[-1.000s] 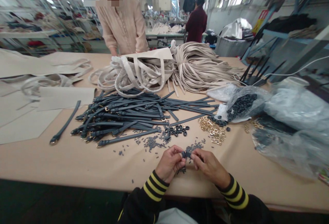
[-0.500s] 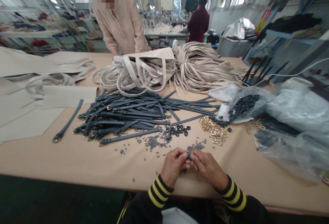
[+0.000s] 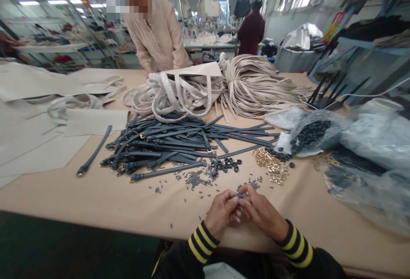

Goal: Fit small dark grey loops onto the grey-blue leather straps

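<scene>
My left hand (image 3: 223,211) and my right hand (image 3: 261,211) meet near the front edge of the table, fingertips pinched together. Between them is a small dark strap loop (image 3: 239,196), mostly covered by the fingers. Just beyond my fingertips lie small loose dark pieces (image 3: 253,185), with another scattered heap of them (image 3: 196,178) to the left. A cluster of dark strap loops (image 3: 226,164) sits behind, beside a pile of gold buckles (image 3: 272,164). Farther left, dark buckled straps (image 3: 166,142) lie in a large heap.
Beige webbing (image 3: 188,91) and a tied bundle of beige strips (image 3: 256,85) fill the back of the table (image 3: 128,202). Plastic bags (image 3: 368,176) crowd the right side. Beige fabric panels (image 3: 38,155) cover the left. A person (image 3: 160,31) stands across the table.
The view has shifted slightly, so everything sits a little farther right. My right index finger has lifted over the loop, and less of the loop shows between my fingers.
</scene>
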{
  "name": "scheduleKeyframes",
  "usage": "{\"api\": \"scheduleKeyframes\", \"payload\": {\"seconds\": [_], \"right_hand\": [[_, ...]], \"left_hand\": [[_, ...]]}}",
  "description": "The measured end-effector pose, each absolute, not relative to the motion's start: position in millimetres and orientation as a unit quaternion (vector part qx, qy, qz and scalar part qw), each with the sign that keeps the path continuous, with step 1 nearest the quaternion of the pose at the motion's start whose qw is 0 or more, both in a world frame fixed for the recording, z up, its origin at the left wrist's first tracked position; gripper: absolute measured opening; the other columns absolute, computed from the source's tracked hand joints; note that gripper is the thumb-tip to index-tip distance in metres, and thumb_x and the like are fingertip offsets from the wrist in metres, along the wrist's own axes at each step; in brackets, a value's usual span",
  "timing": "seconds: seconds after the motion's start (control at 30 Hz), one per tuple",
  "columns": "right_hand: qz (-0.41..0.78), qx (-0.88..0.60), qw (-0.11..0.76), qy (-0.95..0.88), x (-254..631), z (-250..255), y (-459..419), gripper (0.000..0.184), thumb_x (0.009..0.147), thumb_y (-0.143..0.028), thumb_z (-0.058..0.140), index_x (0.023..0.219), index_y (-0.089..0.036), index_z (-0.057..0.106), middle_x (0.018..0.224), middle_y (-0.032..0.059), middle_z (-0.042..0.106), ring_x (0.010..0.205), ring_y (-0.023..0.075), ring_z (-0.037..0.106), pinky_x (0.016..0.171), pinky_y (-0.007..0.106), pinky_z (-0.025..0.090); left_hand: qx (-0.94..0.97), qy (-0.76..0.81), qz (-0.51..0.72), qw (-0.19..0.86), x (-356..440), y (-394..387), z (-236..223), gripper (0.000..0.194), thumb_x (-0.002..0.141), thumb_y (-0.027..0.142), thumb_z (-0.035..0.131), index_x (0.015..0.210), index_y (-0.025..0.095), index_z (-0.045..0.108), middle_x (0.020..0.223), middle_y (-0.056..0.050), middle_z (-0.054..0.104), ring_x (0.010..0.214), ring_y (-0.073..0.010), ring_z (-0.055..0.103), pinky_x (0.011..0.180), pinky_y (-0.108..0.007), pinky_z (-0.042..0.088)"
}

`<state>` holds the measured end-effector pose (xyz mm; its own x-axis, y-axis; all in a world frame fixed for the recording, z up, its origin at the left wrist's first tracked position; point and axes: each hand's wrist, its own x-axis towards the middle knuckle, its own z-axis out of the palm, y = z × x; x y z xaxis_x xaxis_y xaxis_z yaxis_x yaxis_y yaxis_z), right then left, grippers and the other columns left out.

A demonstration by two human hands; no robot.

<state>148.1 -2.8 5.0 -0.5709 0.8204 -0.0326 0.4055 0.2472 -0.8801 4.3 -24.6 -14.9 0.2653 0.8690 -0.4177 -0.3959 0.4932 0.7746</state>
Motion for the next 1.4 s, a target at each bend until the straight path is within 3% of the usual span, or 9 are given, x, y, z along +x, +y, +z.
{"api": "scheduleKeyframes", "payload": {"seconds": [0.2, 0.37, 0.47, 0.6, 0.8, 1.03, 1.13, 1.23, 1.4], "right_hand": [[0.391, -0.458, 0.203, -0.772, 144.2, 6.2, -2.1, 0.006, 0.082, -0.026, 0.044, 0.079, -0.021, 0.042, 0.066, -0.0003, 0.054, 0.062, 0.0162, 0.053, 0.058, 0.027, 0.038], [0.477, -0.446, 0.201, -0.73, 149.7, 11.9, 1.1, 0.005, 0.081, -0.02, 0.042, 0.077, -0.022, 0.04, 0.051, -0.0065, 0.049, 0.044, 0.0103, 0.048, 0.046, 0.02, 0.038], [0.542, -0.453, 0.186, -0.683, 160.8, 9.3, 1.9, 0.005, 0.08, -0.021, 0.041, 0.076, -0.022, 0.039, 0.054, -0.0063, 0.051, 0.039, 0.0088, 0.046, 0.037, 0.017, 0.036], [0.572, -0.449, 0.206, -0.655, 173.8, 3.4, 3.4, 0.005, 0.08, -0.018, 0.039, 0.078, -0.02, 0.042, 0.067, -0.0025, 0.059, 0.044, 0.0083, 0.052, 0.043, 0.019, 0.041], [0.475, -0.472, 0.247, -0.7, 176.9, 4.3, 4.8, 0.009, 0.079, -0.018, 0.045, 0.072, -0.018, 0.051, 0.063, -0.0021, 0.057, 0.059, 0.0121, 0.053, 0.058, 0.023, 0.039], [0.407, -0.507, 0.27, -0.71, 187.9, -1.1, 0.7, 0.028, 0.089, -0.029, 0.034, 0.063, -0.021, 0.041, 0.052, -0.0052, 0.041, 0.048, 0.0118, 0.043, 0.05, 0.025, 0.03], [0.381, -0.538, 0.279, -0.698, 203.5, -2.5, 1.5, 0.03, 0.089, -0.033, 0.032, 0.062, -0.022, 0.04, 0.054, -0.0036, 0.043, 0.051, 0.0134, 0.045, 0.052, 0.026, 0.03], [0.358, -0.593, 0.295, -0.658, 223.1, -1.9, 1.9, 0.034, 0.089, -0.038, 0.031, 0.06, -0.022, 0.04, 0.054, -0.0025, 0.044, 0.051, 0.0145, 0.046, 0.051, 0.027, 0.031], [0.304, -0.666, 0.333, -0.595, 252.1, -0.4, -1.1, 0.039, 0.088, -0.043, 0.03, 0.056, -0.022, 0.038, 0.05, -0.0027, 0.039, 0.049, 0.0143, 0.042, 0.05, 0.027, 0.031]], "left_hand": [[0.427, 0.537, 0.392, 0.613, 0.0, -23.2, -12.6, 0.036, 0.074, 0.048, 0.049, 0.061, 0.015, 0.048, 0.043, 0.004, 0.047, 0.038, -0.0058, 0.041, 0.041, -0.018, 0.033], [0.444, 0.576, 0.428, 0.536, -8.8, -15.0, -10.3, 0.034, 0.076, 0.046, 0.047, 0.06, 0.016, 0.048, 0.046, 0.004, 0.048, 0.043, -0.0071, 0.042, 0.045, -0.019, 0.033], [0.427, 0.573, 0.443, 0.541, -13.1, -8.7, -11.2, 0.035, 0.077, 0.047, 0.046, 0.061, 0.016, 0.046, 0.047, 0.004, 0.047, 0.044, -0.0073, 0.041, 0.045, -0.018, 0.033], [0.46, 0.534, 0.397, 0.588, -7.7, 0.3, -10.2, 0.034, 0.076, 0.046, 0.048, 0.062, 0.015, 0.048, 0.049, 0.003, 0.052, 0.043, -0.0068, 0.04, 0.044, -0.018, 0.03], [0.476, 0.512, 0.368, 0.613, 19.7, 6.0, -11.3, 0.031, 0.074, 0.044, 0.052, 0.066, 0.015, 0.048, 0.049, 0.002, 0.054, 0.044, -0.0082, 0.046, 0.048, -0.02, 0.035], [0.497, 0.491, 0.327, 0.637, 33.6, 10.8, -11.5, 0.032, 0.077, 0.045, 0.045, 0.066, 0.015, 0.048, 0.05, 0.002, 0.053, 0.043, -0.0076, 0.045, 0.046, -0.02, 0.034], [0.564, 0.518, 0.331, 0.551, 42.8, 26.3, -5.4, 0.029, 0.081, 0.041, 0.039, 0.07, 0.016, 0.049, 0.054, 0.002, 0.05, 0.047, -0.0086, 0.045, 0.048, -0.02, 0.035], [0.688, 0.496, 0.339, 0.406, 62.1, 47.4, -2.7, 0.022, 0.084, 0.032, 0.037, 0.077, 0.017, 0.052, 0.069, -0.002, 0.054, 0.065, -0.0119, 0.05, 0.062, -0.023, 0.039], [0.838, 0.453, 0.185, 0.243, 103.7, 72.3, -15.1, 0.019, 0.083, 0.022, 0.036, 0.08, 0.016, 0.054, 0.084, -0.008, 0.053, 0.079, -0.018, 0.051, 0.068, -0.028, 0.039]]}}
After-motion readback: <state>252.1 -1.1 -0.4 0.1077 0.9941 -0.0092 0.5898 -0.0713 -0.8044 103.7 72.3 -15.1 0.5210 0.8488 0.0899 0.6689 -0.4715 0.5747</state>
